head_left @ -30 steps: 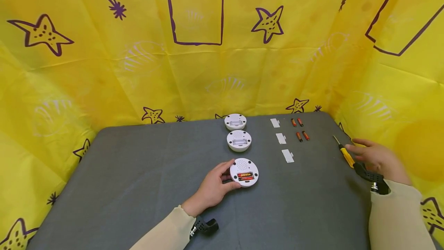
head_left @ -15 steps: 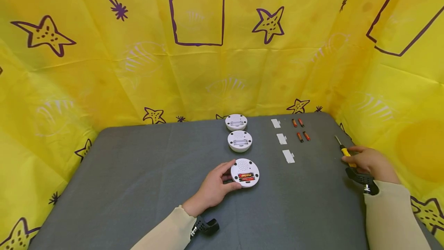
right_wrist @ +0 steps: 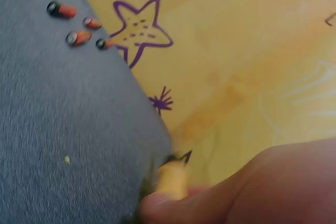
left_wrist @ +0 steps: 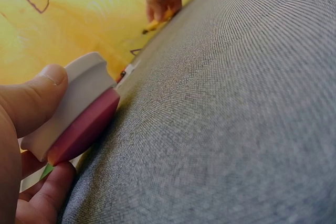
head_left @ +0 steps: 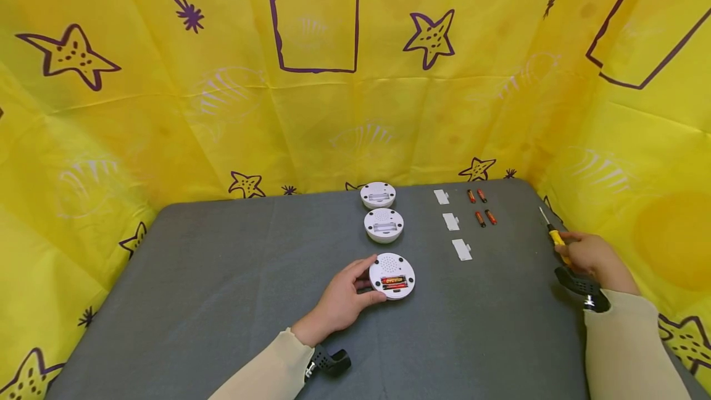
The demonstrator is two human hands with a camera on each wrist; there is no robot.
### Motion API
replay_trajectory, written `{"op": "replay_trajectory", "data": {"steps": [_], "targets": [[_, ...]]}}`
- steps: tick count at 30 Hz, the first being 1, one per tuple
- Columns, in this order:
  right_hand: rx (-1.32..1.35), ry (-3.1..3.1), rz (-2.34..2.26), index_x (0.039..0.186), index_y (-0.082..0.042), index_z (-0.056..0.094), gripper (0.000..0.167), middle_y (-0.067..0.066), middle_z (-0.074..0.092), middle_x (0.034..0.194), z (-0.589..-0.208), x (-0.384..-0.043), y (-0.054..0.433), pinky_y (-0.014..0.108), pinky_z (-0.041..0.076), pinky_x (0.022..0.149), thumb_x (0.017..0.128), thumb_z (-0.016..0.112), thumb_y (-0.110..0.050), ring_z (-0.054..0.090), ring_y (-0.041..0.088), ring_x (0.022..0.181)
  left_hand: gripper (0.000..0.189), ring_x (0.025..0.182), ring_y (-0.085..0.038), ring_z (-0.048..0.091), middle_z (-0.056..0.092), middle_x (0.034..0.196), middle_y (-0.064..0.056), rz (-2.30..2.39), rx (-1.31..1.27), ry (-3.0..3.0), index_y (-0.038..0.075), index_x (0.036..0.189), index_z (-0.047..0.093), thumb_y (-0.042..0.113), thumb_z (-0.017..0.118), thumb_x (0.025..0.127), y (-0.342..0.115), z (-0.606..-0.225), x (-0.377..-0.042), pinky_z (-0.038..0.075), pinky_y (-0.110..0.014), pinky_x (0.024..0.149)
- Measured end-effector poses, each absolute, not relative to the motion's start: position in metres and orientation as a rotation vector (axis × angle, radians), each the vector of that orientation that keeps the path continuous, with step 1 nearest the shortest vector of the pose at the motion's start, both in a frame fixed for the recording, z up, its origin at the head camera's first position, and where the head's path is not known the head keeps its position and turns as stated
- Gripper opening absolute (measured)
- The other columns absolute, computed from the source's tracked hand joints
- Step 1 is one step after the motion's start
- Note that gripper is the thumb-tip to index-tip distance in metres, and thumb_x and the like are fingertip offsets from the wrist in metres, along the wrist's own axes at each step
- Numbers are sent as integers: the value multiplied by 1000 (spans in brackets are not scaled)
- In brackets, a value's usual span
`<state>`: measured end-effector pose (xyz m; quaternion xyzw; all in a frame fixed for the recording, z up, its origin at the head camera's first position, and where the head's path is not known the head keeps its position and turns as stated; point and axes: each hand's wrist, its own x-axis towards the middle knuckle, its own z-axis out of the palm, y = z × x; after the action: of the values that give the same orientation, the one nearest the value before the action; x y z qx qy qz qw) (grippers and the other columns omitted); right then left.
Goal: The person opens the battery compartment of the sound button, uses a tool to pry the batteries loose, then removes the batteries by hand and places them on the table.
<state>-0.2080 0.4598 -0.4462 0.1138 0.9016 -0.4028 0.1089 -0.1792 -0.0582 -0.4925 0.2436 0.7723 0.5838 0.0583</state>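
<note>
My left hand grips a round white device by its left side, thumb at the near edge and fingers at the far one. Two red-and-black batteries sit in its uncovered compartment, which faces up. In the left wrist view the device has a magenta lower part close to the cloth. At the table's right side my right hand holds a yellow-and-black screwdriver, its shaft pointing away from me. The right wrist view shows the thumb against the yellow handle, somewhat blurred.
Two similar white devices with bare battery slots stand behind the held one. Right of them lie three white covers in a column. Several loose batteries lie near the back right. Yellow cloth walls border the grey table.
My right hand has moved left onto the screwdriver's handle and taken hold of it. The screwdriver has shifted slightly away from me. My left hand and the device have stayed in place.
</note>
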Motion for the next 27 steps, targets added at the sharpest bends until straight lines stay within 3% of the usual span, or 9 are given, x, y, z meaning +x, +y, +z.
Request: {"op": "replay_trajectory", "data": {"steps": [4,7,13,18,21,27], "targets": [[252,2618,-1418,145,19,19,56,26,44,108,-447,-208,455,28,56,69,108,43,-15,56,23,79,75,108,-20,61,53,136,-9,1767,736,2345,-1,147,45,13,82,83,-59,-493,-178,51,-27,91],[201,2504,-1600,148,16,10,58,24,40,113,-446,-209,451,28,56,75,109,39,-17,58,20,81,75,108,-19,61,53,136,-9,1766,730,2346,0,147,45,14,82,83,-59,-493,-178,51,-27,90],[135,2249,-1844,150,11,5,61,14,51,110,-442,-212,445,31,56,83,109,40,-18,63,20,91,76,108,-19,61,53,137,-9,1767,724,2338,0,148,44,13,82,84,-59,-493,-177,51,-27,91],[65,2164,-1879,150,12,3,60,19,51,112,-432,-214,432,37,55,86,109,39,-14,63,23,95,75,108,-20,62,53,137,-10,1762,736,2348,0,148,45,14,81,84,-60,-493,-178,52,-29,91],[18,2201,-1835,150,13,7,58,20,51,114,-426,-215,422,38,55,87,109,38,-15,63,24,97,75,108,-20,62,53,137,-10,1754,738,2352,1,148,44,15,81,84,-60,-493,-178,52,-29,91],[-137,2335,-1730,145,16,30,49,20,57,117,-413,-215,395,38,56,84,107,46,-12,66,27,97,76,108,-18,62,52,138,-9,1744,732,2348,1,149,43,15,81,85,-60,-491,-178,51,-28,91]]}}
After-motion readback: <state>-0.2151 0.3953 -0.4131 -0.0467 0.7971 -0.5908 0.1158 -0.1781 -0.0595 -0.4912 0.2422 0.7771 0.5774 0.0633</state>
